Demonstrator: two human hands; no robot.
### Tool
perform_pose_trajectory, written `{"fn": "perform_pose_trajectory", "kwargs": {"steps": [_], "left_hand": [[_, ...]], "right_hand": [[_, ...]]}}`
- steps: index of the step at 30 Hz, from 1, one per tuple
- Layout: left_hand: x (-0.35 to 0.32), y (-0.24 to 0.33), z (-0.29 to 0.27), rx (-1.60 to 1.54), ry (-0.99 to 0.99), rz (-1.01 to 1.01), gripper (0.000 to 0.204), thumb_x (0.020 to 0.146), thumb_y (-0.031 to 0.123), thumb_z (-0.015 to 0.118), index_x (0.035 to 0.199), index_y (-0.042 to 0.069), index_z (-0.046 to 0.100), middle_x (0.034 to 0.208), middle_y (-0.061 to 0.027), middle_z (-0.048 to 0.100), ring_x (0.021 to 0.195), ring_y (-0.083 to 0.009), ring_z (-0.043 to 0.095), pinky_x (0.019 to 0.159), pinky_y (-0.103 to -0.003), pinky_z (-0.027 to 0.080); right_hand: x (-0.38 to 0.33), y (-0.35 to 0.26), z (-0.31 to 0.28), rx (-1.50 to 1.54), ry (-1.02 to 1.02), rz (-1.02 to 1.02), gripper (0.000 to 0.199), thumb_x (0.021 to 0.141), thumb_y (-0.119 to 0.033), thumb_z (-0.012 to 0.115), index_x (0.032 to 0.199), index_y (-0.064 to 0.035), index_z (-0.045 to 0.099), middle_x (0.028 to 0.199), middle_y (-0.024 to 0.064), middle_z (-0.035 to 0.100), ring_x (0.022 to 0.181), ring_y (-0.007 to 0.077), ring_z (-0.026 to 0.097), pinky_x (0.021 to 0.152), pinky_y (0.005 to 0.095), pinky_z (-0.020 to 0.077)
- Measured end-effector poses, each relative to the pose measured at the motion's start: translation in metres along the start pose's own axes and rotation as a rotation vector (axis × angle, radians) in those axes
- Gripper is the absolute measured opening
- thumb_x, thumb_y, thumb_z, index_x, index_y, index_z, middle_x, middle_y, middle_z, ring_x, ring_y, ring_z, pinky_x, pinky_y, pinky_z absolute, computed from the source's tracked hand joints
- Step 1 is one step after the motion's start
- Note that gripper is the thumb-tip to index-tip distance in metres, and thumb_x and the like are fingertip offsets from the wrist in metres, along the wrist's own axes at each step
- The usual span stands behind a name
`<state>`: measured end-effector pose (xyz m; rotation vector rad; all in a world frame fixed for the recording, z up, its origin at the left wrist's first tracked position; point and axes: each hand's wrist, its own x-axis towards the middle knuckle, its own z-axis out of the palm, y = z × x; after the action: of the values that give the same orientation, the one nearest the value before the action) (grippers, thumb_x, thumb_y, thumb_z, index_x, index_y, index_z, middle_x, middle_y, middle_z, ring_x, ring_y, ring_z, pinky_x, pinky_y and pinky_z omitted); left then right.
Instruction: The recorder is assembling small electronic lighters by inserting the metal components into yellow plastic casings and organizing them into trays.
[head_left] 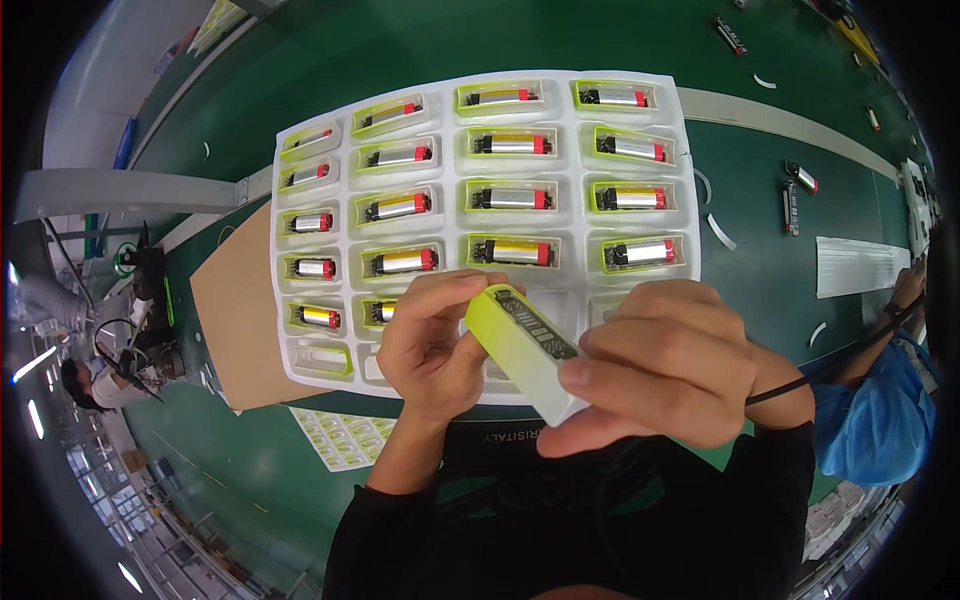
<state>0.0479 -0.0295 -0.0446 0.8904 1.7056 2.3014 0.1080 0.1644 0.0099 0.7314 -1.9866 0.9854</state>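
Above the near edge of a white moulded tray point(449, 180), both my hands are closed on a plastic casing, yellow-green fading to white point(520, 365), tilted with its green end away from me. A dark patterned panel lies along its upper face. My left hand point(430, 345) grips the green end between thumb and fingers. At the white end, my right hand point(670, 360) pinches with its thumb and fingers. In the tray's pockets lie several similar open casings, most holding a silver or gold battery cell point(510, 197) with a red end. My hands hide some near pockets.
Brown cardboard point(235, 310) lies under the tray's left side. Loose cells with dark parts point(790, 207), white curved strips point(721, 232) and a ribbed white sheet point(860, 267) lie at the right. A person in blue point(875, 420) is at the far right. Another tray point(340, 440) sits lower left.
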Motion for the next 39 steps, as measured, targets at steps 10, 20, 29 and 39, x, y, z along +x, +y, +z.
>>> {"fn": "perform_pose_trajectory", "kwargs": {"steps": [10, 20, 29, 39], "left_hand": [[0.005, 0.02, -0.011, 0.557, -0.094, -0.121, 0.026, 0.078, -0.002, 0.073, 0.103, -0.002, 0.067, 0.092, -0.0141, 0.067, 0.076, -0.0189, 0.064, 0.068, -0.028, 0.051], [0.015, 0.038, -0.006, 0.976, -0.309, -0.419, 0.018, 0.079, 0.009, 0.076, 0.095, 0.003, 0.068, 0.083, -0.0116, 0.064, 0.061, -0.0201, 0.062, 0.056, -0.031, 0.049], [0.024, 0.047, 0.014, 1.031, -0.397, -0.199, 0.031, 0.075, 0.009, 0.079, 0.104, 0.007, 0.067, 0.085, -0.0088, 0.059, 0.063, -0.0214, 0.056, 0.056, -0.033, 0.047], [0.039, 0.004, 0.093, 1.057, -0.829, 0.166, 0.035, 0.068, 0.008, 0.075, 0.102, 0.004, 0.066, 0.08, -0.0066, 0.059, 0.078, -0.0236, 0.06, 0.07, -0.036, 0.051]], "right_hand": [[-0.006, 0.064, -0.05, -0.301, -0.202, 0.094, 0.04, 0.083, -0.04, 0.073, 0.092, -0.002, 0.067, 0.08, 0.006, 0.065, 0.062, 0.0214, 0.059, 0.054, 0.0322, 0.0443], [-0.059, 0.292, -0.157, -1.212, -0.124, 0.785, 0.035, 0.085, -0.034, 0.067, 0.102, -0.0027, 0.069, 0.09, 0.0182, 0.066, 0.091, 0.0384, 0.061, 0.081, 0.0458, 0.0497], [-0.027, 0.156, -0.09, 0.276, 0.175, 1.012, 0.035, 0.093, -0.027, 0.064, 0.109, 0.0035, 0.067, 0.086, 0.0068, 0.065, 0.069, 0.0083, 0.054, 0.064, 0.0258, 0.047], [-0.038, 0.063, -0.071, 1.094, 0.369, 1.165, 0.04, 0.096, -0.017, 0.05, 0.127, 0.0077, 0.054, 0.092, 0.0132, 0.066, 0.067, 0.0135, 0.056, 0.065, 0.0259, 0.0459]]}}
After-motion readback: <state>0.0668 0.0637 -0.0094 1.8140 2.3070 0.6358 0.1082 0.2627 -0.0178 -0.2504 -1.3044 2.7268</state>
